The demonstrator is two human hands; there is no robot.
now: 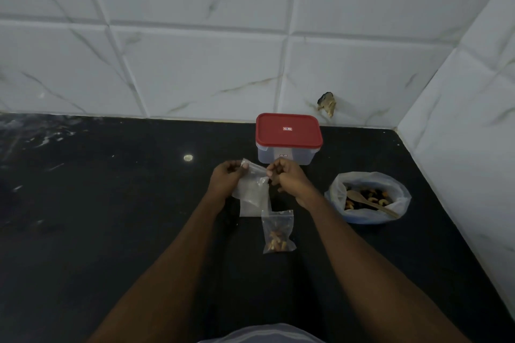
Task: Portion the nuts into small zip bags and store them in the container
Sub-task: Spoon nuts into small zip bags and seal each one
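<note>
Black stone counter [111,231] bears the red-lidded clear plastic container [289,131], lid on, and a white plastic sack of mixed nuts [340,189] with wooden spoon [367,200]. Left hand [225,178] and right hand [289,178] pinch the mouth of an empty clear zip bag [252,192] — one small filled zip bag [277,234] lies unstored; more portions likely remain.

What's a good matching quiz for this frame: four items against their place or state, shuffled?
Items:
1. container
2. wooden spoon
3. filled zip bag
4. empty zip bag

Place or state:
A. pinched between left hand and right hand
B. lying on the counter, nearest the person
C. red lid on, at the back by the wall
D. resting in the open nut bag

Pairs: 1-C, 2-D, 3-B, 4-A
</note>
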